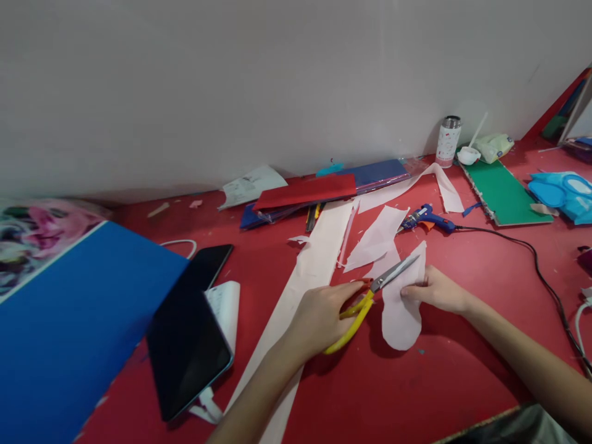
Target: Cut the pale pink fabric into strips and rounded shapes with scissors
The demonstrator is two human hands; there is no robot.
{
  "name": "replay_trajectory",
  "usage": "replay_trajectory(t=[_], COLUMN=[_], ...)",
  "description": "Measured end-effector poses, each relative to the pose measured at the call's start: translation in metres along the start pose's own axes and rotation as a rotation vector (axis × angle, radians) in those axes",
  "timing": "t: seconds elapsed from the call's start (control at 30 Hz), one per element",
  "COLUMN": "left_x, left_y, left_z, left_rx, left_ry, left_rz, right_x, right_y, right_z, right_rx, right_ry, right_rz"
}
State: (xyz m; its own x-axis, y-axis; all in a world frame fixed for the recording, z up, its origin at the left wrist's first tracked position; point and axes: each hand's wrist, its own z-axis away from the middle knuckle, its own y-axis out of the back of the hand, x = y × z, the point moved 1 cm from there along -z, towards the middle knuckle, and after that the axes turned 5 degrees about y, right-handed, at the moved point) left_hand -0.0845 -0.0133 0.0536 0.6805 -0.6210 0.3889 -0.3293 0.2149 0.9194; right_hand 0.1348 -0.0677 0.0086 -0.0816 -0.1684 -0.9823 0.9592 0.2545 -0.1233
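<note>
My left hand [319, 317] is wrapped round the yellow handles of a pair of scissors [354, 317], whose blades point up and to the right. The blades lie against the upper part of a pale pink paper piece [401, 320] with a rounded lower end and a pointed top. My right hand [437, 290] pinches this paper at its right edge, thumb on the near face. Behind it lie pink paper offcuts [382, 231]. A long pale paper strip [319, 259] runs under my left forearm.
A blue glue gun [432, 217] trails a black cord to the right. On the left are a blue board [92, 320], a tablet [189, 345] and a white power bank [226, 308]. A bottle [448, 142], green board [506, 194] and blue packet [562, 194] stand or lie at the right.
</note>
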Motion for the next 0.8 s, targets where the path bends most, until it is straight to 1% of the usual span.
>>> replay_trajectory(t=[0.4, 0.5, 0.8], left_x=[0.0008, 0.0014, -0.0015], left_y=[0.0025, 0.0026, -0.0023], left_z=[0.0004, 0.0002, 0.0001], left_rx=[0.015, 0.008, -0.032], left_ry=[-0.026, -0.014, 0.048], left_rz=[-0.045, -0.040, -0.027], right_x=[-0.0009, -0.0010, 0.0005], right_y=[-0.0010, -0.0007, 0.0001], right_z=[-0.0002, 0.0000, -0.0001], right_rx=[0.009, 0.015, -0.017], right_ry=[0.005, 0.005, 0.013], right_rz=[-0.029, -0.024, 0.021])
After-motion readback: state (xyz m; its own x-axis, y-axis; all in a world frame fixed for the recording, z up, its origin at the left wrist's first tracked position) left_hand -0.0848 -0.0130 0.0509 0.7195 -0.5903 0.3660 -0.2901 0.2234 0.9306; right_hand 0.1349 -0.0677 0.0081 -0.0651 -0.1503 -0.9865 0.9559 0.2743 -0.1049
